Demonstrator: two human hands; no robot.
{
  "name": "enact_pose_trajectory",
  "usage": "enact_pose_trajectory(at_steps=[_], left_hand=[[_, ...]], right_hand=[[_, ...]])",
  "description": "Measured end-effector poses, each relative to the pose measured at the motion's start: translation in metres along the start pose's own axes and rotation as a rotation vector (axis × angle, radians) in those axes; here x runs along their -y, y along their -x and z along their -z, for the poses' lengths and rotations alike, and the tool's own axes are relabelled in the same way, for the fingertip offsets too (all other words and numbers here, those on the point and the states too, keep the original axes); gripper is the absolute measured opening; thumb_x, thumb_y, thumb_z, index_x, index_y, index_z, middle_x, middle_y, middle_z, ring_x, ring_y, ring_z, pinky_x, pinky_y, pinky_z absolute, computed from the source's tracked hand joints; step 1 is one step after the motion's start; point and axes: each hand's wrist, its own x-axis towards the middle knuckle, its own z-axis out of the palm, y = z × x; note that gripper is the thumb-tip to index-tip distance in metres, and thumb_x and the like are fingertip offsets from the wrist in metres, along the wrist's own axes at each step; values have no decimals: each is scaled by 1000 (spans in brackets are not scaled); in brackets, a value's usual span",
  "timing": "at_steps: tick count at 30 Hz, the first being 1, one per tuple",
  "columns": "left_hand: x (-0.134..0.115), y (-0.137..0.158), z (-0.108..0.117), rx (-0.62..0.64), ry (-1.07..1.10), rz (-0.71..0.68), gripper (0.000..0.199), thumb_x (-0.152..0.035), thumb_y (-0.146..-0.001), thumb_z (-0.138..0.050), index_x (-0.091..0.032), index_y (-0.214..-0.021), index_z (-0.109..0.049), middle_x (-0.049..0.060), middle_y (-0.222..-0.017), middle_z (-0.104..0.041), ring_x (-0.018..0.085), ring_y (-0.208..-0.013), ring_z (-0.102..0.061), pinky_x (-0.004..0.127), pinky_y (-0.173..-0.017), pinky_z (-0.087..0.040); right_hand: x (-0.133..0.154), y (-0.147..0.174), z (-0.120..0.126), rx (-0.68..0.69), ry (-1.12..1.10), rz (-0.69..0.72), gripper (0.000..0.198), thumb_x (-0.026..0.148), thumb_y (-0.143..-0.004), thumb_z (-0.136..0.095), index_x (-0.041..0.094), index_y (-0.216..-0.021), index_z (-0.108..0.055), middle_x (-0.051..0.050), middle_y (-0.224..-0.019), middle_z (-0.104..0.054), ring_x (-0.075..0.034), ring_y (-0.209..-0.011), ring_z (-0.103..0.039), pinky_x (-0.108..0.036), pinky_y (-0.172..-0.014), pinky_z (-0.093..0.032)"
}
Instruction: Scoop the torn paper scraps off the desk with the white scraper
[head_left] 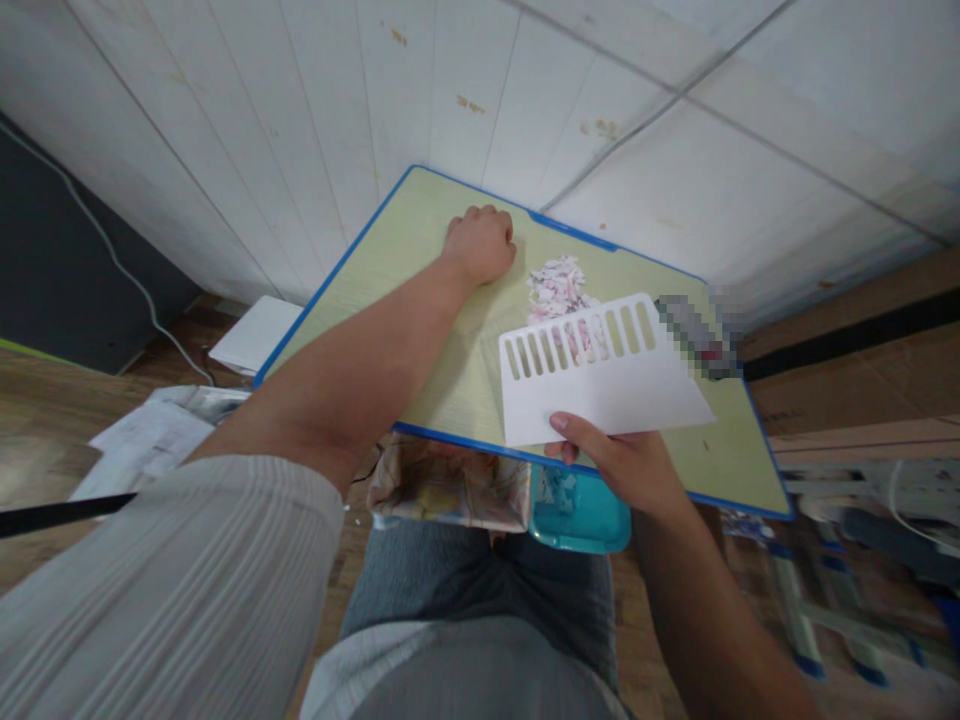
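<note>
My right hand (626, 465) pinches the lower edge of a white flat sheet (600, 405) with a row of long slots cut along its far side. The thumb lies on top of the sheet, and the other fingers are mostly underneath. Beyond the sheet is a pile of small torn paper scraps (559, 285), pale with pinkish print. Some scraps show through the slots. To the left of the pile, my left hand (481, 245) rests on the yellow-green table (420, 385) with its fingers curled in. Whatever they hold, if anything, is hidden.
A blurred-out dark object (694, 335) lies at the table's right. Below the front edge are a turquoise plastic container (585, 525) with scraps inside and a patterned bag or box (450, 485). A white panelled wall (465, 80) borders the back; a cardboard box (862, 370) stands right.
</note>
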Motion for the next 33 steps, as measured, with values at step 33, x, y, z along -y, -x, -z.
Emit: enact_pose_trajectory(at_steps=[33], left_hand=[[-1,0,-3,-22,6,2,38,-19,-111,-63,-23,-140,-87,17,-157,-75,42,-156,-60,59,-135,-46]], right_hand=[[11,-125,11,-229,165,169,39,61,-89,-82,25,-77,-73,-6,-65,-76,-21,-52,-68,-36,-55,-60]])
